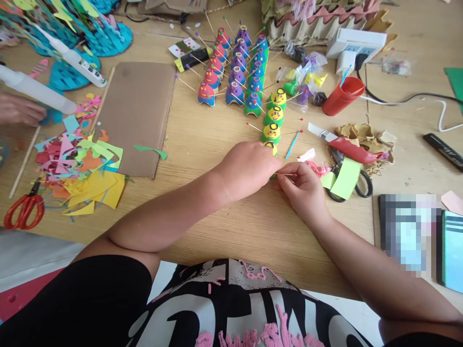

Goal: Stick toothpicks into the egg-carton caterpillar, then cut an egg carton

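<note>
A strip of yellow-and-green painted egg-carton cups (pixel 271 133) with smiling faces runs toward me, thin sticks poking out of its sides. Over its near end lies my left hand (pixel 251 167), fingers curled down on the strip and mostly hidden. Close against it on the right, my right hand (pixel 302 188) pinches a thin wooden stick (pixel 288 174) with a red tip, held level at the strip's side. Beyond stand three more painted strips: a red one (pixel 206 92), a purple one (pixel 235 91) and a blue-and-green one (pixel 252 103), with sticks in their sides.
Right of my hands lie a red-handled knife (pixel 349 148), black scissors (pixel 367 185) and a red cup (pixel 340 99). To the left are brown cardboard (pixel 132 120), paper scraps (pixel 96 188) and orange scissors (pixel 24 211). Another person's hand (pixel 21 108) shows at far left.
</note>
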`<state>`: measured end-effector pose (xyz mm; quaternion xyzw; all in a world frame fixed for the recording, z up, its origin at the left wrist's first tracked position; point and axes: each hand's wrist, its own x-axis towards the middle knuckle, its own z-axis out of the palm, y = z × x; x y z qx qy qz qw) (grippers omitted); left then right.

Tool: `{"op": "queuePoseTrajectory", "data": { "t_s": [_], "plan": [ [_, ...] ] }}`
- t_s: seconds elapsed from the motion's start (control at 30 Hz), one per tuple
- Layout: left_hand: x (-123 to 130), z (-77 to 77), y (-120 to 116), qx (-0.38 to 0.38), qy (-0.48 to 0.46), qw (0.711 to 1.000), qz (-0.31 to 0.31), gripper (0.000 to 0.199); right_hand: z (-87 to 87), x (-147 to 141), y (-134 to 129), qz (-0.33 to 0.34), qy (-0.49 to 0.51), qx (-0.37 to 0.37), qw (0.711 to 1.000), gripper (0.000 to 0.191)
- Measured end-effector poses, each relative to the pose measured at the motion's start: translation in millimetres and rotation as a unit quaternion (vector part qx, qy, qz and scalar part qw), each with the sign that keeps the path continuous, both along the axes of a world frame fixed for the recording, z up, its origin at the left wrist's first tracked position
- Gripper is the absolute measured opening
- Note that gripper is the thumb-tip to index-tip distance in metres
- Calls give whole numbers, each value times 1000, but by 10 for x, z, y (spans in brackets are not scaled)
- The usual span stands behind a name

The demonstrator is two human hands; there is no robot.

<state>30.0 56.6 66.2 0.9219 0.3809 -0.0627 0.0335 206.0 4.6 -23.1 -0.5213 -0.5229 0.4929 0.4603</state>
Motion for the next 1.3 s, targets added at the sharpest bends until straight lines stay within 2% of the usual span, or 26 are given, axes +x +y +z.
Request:
{"op": "queuePoseTrajectory", "data": {
  "t_s": [0.13, 0.23, 0.4, 0.53, 0.67, 0.83, 1.23, 1.3],
  "plan": [
    [-15, 13, 6, 0, -1, 1000, 0, 16, 22, -11, -18, -3, 41, -10, 999, 20],
    [-31, 16, 9, 2, 0, 1000, -4, 17, 21, -13, -61, -33, 40, 9, 999, 24],
    [-24, 8, -1, -3, -5, 1000, -5, 14, 40, 22, -108, -50, -50, 65, 995, 22],
    [17, 22, -34, -7, 2, 1000, 6, 15, 75, 61, -95, -48, -140, 141, 979, 20],
    [50, 44, -69, -14, 5, 1000, 13, 14, 80, 78, -82, -46, -169, 185, 967, 19],
    [52, 41, -83, -9, 5, 1000, 6, 18, 90, 83, -83, -43, -184, 205, 960, 20],
    [42, 42, -91, -8, -1, 1000, 14, 9, 94, 89, -80, -37, -195, 225, 954, 20],
    [2, 81, -103, -5, -9, 1000, 13, 20, 96, 91, -85, -37, -185, 229, 955, 22]
  ]
}}
